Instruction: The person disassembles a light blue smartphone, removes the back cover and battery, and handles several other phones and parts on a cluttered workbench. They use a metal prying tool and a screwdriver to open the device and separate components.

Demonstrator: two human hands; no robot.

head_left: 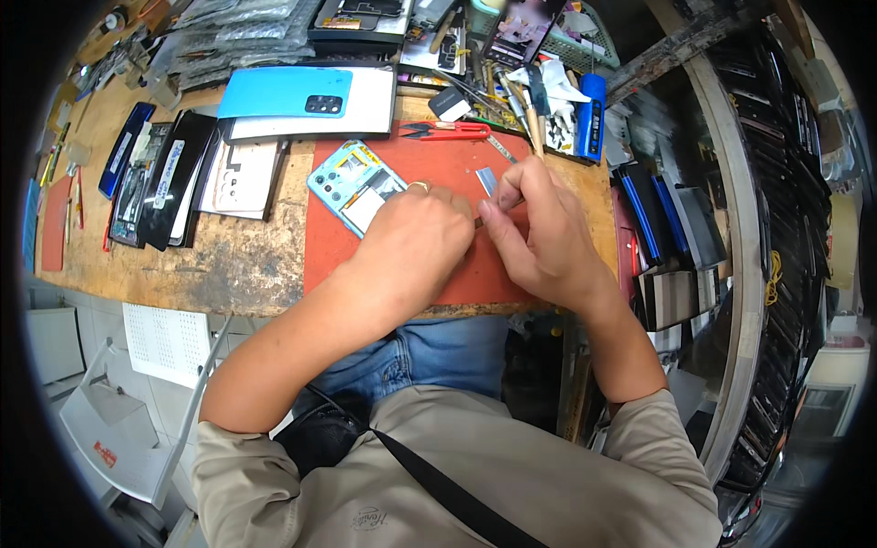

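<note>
On a red mat (340, 245) lies an opened light-blue phone (352, 175), its cameras and inner parts exposed. My left hand (425, 224) is closed in a fist over the phone's right end, a ring on one finger; whatever it holds is hidden. My right hand (553, 228) is pinched closed just beside it. A small dark tip shows between the hands, too little to name. A thin tan stick (533, 123) rises behind the right hand; I cannot tell whether it is gripped. A small silvery strip (487, 181) lies next to the right fingers.
Red-handled thread snips (448, 131) lie at the mat's far edge. Beyond, a blue phone back cover (283, 92) rests on a white box (370, 100). Opened phones (169, 178) stand at left. A blue tube-shaped object (591, 119) and tools crowd the far right.
</note>
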